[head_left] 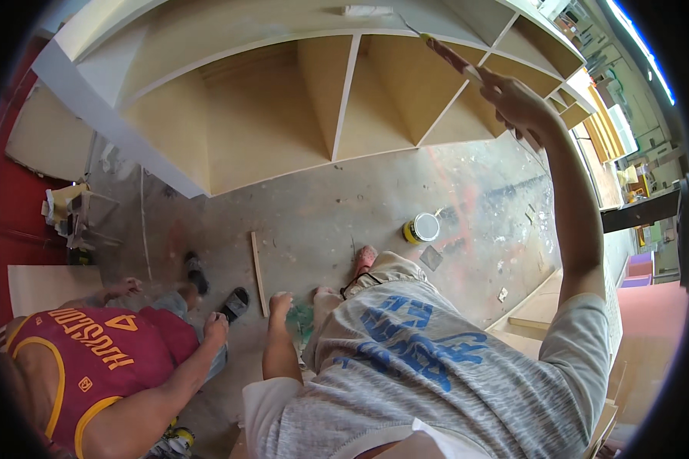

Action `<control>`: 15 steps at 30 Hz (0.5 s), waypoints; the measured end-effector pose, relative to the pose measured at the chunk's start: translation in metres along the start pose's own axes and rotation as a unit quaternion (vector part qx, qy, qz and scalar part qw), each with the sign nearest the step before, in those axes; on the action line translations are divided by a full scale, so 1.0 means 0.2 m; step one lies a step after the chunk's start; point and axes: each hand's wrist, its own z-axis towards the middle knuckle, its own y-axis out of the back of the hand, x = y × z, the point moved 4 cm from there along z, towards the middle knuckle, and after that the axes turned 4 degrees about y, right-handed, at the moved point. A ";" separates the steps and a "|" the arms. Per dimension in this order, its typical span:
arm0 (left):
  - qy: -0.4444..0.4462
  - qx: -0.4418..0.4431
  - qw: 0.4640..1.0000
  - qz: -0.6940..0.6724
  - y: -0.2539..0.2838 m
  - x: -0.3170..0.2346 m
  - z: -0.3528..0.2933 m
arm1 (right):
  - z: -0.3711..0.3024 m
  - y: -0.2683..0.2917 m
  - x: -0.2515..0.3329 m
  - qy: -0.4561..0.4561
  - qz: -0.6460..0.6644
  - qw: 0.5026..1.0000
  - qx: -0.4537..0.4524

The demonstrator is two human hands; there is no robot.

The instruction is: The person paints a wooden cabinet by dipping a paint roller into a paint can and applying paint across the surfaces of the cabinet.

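Paint roller [369, 11] clamped in your right hand [515, 101], apparently coating the shelving unit [321, 84]; next stroke needs even pressure. Left hand [281, 302] hangs apart, grip unclear.

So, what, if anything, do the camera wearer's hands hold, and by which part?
Right hand: a paint roller, by its handle. Left hand: nothing visible.

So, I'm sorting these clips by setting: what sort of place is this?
Probably a furniture or woodworking workshop: there is a large wooden shelf unit, the right hand holds a paint roller by it, and a can sits on the stained floor.
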 end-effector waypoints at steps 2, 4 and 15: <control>0.008 -0.036 0.999 -0.022 0.04 0.03 0.00 | 0.11 -0.02 0.10 0.032 -0.010 0.999 -0.015; 0.028 -0.061 0.994 -0.086 0.05 0.12 0.00 | 0.31 -0.06 0.19 -0.002 -0.021 1.000 0.001; 0.266 -0.035 0.943 -0.198 -0.23 0.90 -0.27 | 1.63 -0.08 0.55 0.021 -0.267 0.963 0.018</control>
